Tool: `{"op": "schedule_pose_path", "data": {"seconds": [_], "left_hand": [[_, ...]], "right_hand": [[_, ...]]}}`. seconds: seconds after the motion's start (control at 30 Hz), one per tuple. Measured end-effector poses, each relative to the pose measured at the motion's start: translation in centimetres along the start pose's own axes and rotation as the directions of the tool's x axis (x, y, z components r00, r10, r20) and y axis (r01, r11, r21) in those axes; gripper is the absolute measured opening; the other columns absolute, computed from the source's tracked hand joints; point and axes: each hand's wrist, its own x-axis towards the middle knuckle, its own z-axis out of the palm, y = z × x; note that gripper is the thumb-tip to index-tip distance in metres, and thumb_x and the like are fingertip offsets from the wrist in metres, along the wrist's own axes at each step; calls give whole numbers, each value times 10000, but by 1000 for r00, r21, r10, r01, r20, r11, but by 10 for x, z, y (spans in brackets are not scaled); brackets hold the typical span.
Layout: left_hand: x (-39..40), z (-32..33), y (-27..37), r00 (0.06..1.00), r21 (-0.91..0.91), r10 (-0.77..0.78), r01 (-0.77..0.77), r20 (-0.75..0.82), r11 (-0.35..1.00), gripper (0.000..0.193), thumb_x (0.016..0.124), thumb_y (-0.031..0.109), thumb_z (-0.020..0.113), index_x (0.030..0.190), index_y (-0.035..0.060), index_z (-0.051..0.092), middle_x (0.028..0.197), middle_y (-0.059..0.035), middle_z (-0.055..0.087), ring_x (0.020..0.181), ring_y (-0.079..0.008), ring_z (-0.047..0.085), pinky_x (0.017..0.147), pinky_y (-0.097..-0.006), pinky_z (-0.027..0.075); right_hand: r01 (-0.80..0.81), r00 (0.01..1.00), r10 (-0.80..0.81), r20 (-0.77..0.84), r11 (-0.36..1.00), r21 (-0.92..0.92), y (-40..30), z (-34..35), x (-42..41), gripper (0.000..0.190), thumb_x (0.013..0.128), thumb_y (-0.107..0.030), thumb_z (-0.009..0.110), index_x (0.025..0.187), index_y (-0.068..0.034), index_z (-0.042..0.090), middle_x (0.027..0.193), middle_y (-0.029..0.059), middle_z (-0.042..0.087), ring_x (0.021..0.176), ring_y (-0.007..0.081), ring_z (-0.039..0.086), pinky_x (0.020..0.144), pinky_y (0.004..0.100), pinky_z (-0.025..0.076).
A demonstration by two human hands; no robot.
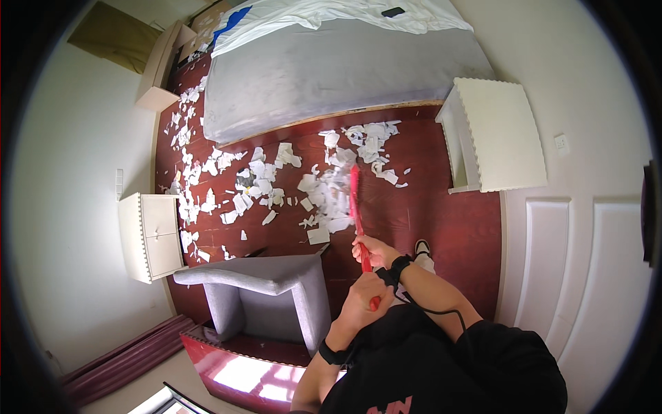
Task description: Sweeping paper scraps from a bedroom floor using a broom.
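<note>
Both of my hands are closed around the red handle (366,259) of a broom. My left hand (364,297) wraps the handle's top end, close to my body. Farther down the shaft, my right hand (378,251) grips it with the fingers curled round. The broom's red head (354,191) is down among white paper scraps (333,194) on the dark red wood floor (393,217). Motion blur softens the scraps beside the head, and the bristles cannot be made out clearly. Each wrist wears a black band, and a black cable runs along my right forearm.
More paper scraps (261,178) spread left and along a grey mattress (331,77) on a bed. A phone (393,12) lies on the white sheet. A grey armchair (264,305) stands at left, near a white drawer cabinet (160,227). A white nightstand (501,134) stands right.
</note>
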Motion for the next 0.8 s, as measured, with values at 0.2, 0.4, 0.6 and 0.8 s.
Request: {"op": "schedule_pose_path", "data": {"seconds": [0.2,0.4,0.6,0.8], "left_hand": [[27,-30,17,975,61,185,-193,123,979,303,755,3,716,583,54,472,569,-62,436,562,-247,466,549,-366,388],[43,-60,29,975,-68,214,-210,58,975,291,756,-7,711,599,50,473,579,-70,436,557,-254,465,540,-357,385],[81,-25,-36,995,-373,97,-88,7,924,304,790,-43,683,611,31,448,625,-57,471,607,-214,477,623,-315,402],[140,3,-96,942,-638,-298,134,-157,758,320,884,-85,569,611,5,428,662,-27,493,701,-127,481,670,-286,394]], "right_hand": [[-29,999,30,41,999,-26,-14,49,-15,272,881,-141,605,640,-143,479,580,-6,521,550,129,526,546,240,414],[226,974,-224,29,968,-112,-34,55,-51,184,861,-119,629,703,-119,534,611,4,534,565,130,519,512,227,380],[384,914,-382,-139,923,-11,-101,0,-47,123,844,-96,614,786,-97,505,629,26,515,564,136,502,458,236,361],[284,931,-293,-217,956,-71,-174,-3,-25,110,854,-88,539,758,-93,485,644,16,470,602,144,481,476,255,368]]}}
